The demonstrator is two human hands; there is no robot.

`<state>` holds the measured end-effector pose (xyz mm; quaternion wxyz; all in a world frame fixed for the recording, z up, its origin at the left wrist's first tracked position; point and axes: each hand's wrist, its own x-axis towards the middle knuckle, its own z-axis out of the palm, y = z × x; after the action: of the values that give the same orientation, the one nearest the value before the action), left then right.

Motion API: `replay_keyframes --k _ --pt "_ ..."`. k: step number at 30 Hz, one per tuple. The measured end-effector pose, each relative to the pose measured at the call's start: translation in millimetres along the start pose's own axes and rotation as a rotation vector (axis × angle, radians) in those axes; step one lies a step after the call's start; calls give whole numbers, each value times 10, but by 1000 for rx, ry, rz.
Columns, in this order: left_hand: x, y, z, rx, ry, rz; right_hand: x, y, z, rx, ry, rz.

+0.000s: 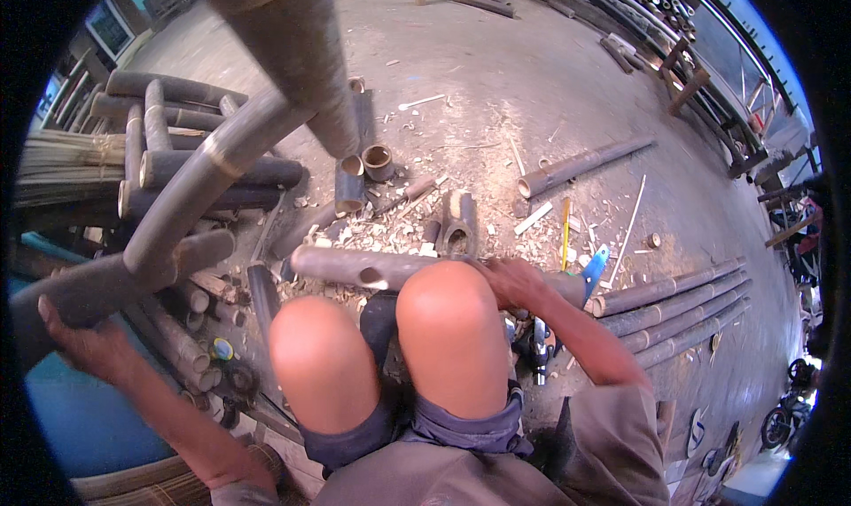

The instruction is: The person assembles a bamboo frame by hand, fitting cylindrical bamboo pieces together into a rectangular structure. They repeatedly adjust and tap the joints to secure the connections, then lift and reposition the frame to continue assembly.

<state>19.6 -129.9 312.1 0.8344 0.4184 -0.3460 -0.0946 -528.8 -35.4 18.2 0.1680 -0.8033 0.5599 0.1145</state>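
Workshop floor (550, 71): left hand (84, 342) fingers wrapped around bamboo pole (106, 284); right hand (514, 280) fingers pressed onto notched bamboo section (355, 265).

the left hand (84, 342) gripped a thick grey bamboo pole (97, 286); the right hand (510, 280) rested on a notched grey bamboo tube (355, 265) above the knees.

No packages, labels, signs or screens visible anywhere in view, 12 through 12 o'clock; nothing to log here.
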Motion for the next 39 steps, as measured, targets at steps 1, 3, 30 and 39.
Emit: replay_keyframes --k 1,3,30,39 --pt "16 7 -45 -27 26 -25 244 -10 -29 -27 -13 -83" --pt "24 -19 -118 35 -5 4 689 -15 -76 -88 1 -212" --pt "-1121 -622 936 -46 -327 -262 956 58 37 850 361 328" --pt "-1429 -576 1012 -70 -374 -351 113 71 -798 1231 935 166"
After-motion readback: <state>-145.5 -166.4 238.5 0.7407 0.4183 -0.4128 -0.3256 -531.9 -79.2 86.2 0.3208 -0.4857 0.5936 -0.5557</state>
